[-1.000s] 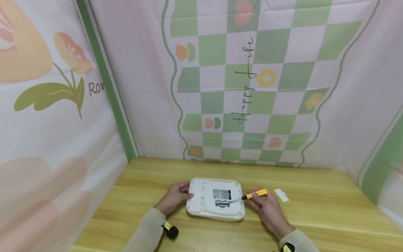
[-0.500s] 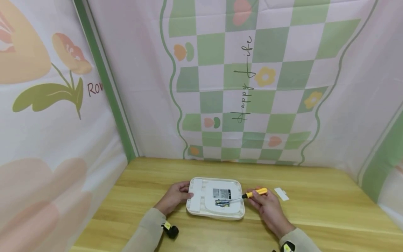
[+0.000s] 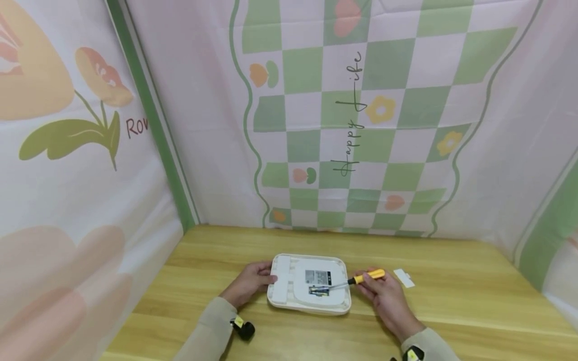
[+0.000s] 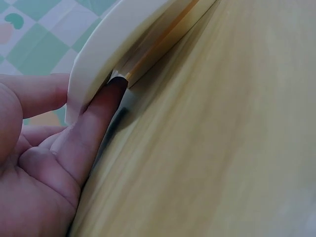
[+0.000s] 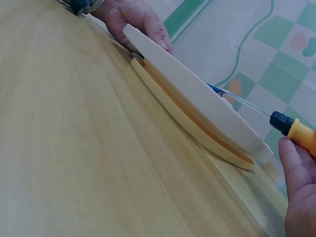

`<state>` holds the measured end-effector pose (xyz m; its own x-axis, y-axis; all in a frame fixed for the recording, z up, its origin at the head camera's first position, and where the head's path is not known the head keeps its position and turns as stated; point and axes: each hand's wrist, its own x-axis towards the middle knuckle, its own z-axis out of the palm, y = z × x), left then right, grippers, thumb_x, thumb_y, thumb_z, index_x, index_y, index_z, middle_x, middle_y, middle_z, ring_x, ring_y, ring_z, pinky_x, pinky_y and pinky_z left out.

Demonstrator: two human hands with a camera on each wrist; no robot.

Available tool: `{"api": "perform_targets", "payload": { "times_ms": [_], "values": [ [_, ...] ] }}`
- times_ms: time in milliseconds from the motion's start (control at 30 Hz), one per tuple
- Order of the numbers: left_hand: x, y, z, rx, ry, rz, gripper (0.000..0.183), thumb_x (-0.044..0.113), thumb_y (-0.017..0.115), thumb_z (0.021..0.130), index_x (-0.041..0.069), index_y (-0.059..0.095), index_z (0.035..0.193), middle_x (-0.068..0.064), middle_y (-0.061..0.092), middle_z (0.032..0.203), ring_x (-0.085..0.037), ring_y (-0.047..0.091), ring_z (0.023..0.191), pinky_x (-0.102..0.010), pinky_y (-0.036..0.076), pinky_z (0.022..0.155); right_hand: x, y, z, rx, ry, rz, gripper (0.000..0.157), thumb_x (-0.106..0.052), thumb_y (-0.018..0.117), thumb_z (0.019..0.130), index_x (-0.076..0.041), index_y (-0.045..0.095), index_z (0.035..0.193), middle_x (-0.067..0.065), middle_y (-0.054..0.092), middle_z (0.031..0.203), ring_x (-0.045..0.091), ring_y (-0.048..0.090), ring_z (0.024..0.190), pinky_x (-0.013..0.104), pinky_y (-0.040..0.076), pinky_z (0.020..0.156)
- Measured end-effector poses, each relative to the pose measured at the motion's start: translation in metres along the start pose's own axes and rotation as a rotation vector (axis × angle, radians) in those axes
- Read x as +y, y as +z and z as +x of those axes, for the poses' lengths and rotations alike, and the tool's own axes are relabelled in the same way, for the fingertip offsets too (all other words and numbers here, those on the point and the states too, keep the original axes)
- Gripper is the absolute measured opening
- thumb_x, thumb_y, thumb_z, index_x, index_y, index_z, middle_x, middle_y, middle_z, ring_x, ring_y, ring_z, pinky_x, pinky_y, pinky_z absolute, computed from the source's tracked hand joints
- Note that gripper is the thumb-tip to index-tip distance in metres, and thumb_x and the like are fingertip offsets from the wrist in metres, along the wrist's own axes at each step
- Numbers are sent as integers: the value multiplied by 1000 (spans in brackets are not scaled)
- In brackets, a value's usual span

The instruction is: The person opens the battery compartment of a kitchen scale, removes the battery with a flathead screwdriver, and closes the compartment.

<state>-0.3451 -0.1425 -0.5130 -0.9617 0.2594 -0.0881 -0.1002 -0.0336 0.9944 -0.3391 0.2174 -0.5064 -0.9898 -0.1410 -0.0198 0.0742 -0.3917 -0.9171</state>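
Head view: one flat white device [image 3: 299, 295] lies on the wooden surface [image 3: 474, 286], between two hands. Left hand [image 3: 247, 285] grips its left edge, thumb on top. Right hand [image 3: 388, 300] holds one yellow-handled screwdriver [image 3: 358, 279], shaft slanting down to one uncovered battery bay [image 3: 319, 291]. Bay sits just below one printed label [image 3: 318, 278]. Battery count: too small to tell. One small white cover [image 3: 403, 278] lies apart, just beyond the right hand. Step in hand, my reading: screwdriver tip being worked at the bay contents. Next move probably calls for light leverage, device kept steady.

Left wrist view: hand closed narrow on the device; one digit against the rim, another tucked beneath. Bay hidden here.

Right wrist view: screwdriver handle rests against the fingers, partly cut off by the frame; full grip not shown. Shaft reaches past the near rim; exact tip contact cannot be told. Left hand at the far edge.
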Motion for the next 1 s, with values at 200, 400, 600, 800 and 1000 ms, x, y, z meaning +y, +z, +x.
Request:
{"api": "perform_targets", "payload": {
  "times_ms": [200, 400, 600, 800, 1000],
  "values": [
    [0, 1, 1, 0, -2, 11, 57, -2, 63, 92, -14, 37, 141, -19, 65, 115, -26, 65, 98, -39, 57, 80, -2, 0, -2, -17, -45, -10, 39, -2, 58, 97, 11, 31, 123, 19, 65, 112, 24, 65, 104, 33, 52, 90],
    [3, 3, -1, 27, -17, 15, 59, -1, 65, 91, -13, 36, 141, -18, 66, 112, -25, 65, 98, -39, 57, 81, -4, -2, -3, -22, -37, -33, 43, -4, 58, 97, 12, 30, 125, 20, 63, 116, 25, 63, 108, 32, 51, 91],
    [4, 3, -2, 27, -18, -1, 60, -2, 64, 91, -15, 34, 142, -19, 65, 113, -26, 65, 99, -39, 56, 82, -5, -2, -2, -26, -48, -32, 38, -4, 59, 97, 11, 34, 121, 22, 63, 116, 24, 64, 106, 32, 52, 90],
    [3, 2, -3, 33, -25, 3, 60, -3, 63, 91, -15, 34, 142, -20, 65, 114, -26, 65, 99, -39, 56, 82, -4, -1, -1, -12, -57, -11, 32, -1, 59, 96, 8, 36, 117, 20, 65, 112, 22, 66, 102, 32, 52, 89],
    [2, 1, -2, 37, -42, 6, 61, -2, 64, 91, -13, 34, 143, -16, 65, 110, -25, 64, 98, -38, 56, 82, -5, -2, -2, -35, -100, 8, 28, -1, 58, 97, 9, 39, 116, 13, 68, 107, 23, 66, 103, 30, 53, 88]
  ]
}}
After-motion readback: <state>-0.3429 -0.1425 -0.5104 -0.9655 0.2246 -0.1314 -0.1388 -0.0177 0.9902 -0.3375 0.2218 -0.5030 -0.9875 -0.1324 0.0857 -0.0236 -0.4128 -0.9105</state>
